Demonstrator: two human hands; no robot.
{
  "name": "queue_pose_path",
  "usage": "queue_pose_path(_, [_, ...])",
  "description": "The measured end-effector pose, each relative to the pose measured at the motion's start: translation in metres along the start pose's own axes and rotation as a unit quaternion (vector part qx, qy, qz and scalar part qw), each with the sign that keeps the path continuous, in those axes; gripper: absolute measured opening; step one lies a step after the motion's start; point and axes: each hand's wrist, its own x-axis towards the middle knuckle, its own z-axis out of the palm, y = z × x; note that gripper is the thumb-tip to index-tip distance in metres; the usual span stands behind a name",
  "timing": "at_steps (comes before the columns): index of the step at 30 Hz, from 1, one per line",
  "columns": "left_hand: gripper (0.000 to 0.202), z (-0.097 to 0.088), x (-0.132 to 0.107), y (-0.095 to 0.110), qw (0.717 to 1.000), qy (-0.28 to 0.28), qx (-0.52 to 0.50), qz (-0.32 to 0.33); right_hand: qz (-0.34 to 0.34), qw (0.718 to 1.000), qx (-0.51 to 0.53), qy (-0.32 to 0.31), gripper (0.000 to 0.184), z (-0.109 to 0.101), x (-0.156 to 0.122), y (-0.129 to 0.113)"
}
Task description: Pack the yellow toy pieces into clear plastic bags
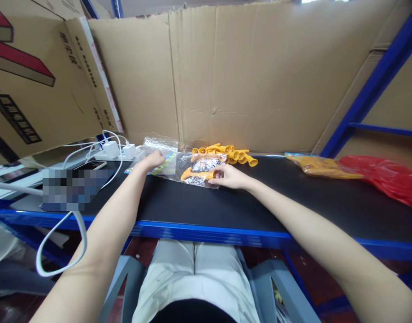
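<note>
My left hand (pixel 154 159) is closed at the colourful printed top of a clear plastic bag (pixel 172 174), seemingly pinching it; the fingertips are hidden. With fingers bent, my right hand (pixel 232 176) grips the wide end of an orange horn-shaped plastic piece (pixel 196 175). That piece lies along the bag, its narrow end toward my left hand; whether it is inside or on top I cannot tell. Just behind my right hand is a pile of similar orange horn-shaped pieces (pixel 241 157), several showing open round ends. More clear plastic bags (pixel 158 146) lie behind my left hand.
A blue-edged shelf with a black top (pixel 199 211) bears everything. Filled orange bags (pixel 320 167) and a red plastic bag (pixel 383 172) lie at the right. White chargers with cables (pixel 110 150) and a blurred-out device (pixel 74 188) sit left. Cardboard (pixel 259 80) walls the back.
</note>
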Motion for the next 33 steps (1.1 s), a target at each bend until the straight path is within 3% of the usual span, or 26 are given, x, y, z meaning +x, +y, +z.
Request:
queue_pose_path(3, [0.036,-0.003,-0.009,0.011,0.987,-0.012,-0.146,0.061,-0.003,1.000,-0.011,0.016,0.032,-0.003,-0.001,-0.006])
queue_pose_path(8, [0.038,-0.001,-0.021,0.029,0.936,-0.087,-0.313,0.134,-0.042,0.996,-0.021,0.072,0.023,-0.007,-0.002,-0.011])
queue_pose_path(12, [0.040,0.005,-0.024,0.039,0.893,-0.136,-0.408,0.134,-0.041,0.996,-0.012,0.075,0.027,-0.009,-0.003,-0.007])
queue_pose_path(15, [0.041,0.009,-0.023,0.044,0.876,-0.151,-0.443,0.114,-0.046,0.996,0.008,0.069,0.027,-0.009,-0.002,0.000])
queue_pose_path(19, [0.038,0.008,-0.025,0.045,0.870,-0.160,-0.456,0.094,-0.050,0.997,0.033,0.058,0.027,-0.009,0.000,0.007])
queue_pose_path(25, [0.035,0.001,-0.038,0.046,0.871,-0.235,-0.413,0.126,-0.028,0.997,0.059,0.027,0.037,-0.010,-0.004,-0.004])
queue_pose_path(33, [0.034,0.008,-0.029,0.042,0.911,-0.160,-0.366,0.100,-0.046,0.991,0.118,-0.052,0.037,-0.010,-0.006,-0.010])
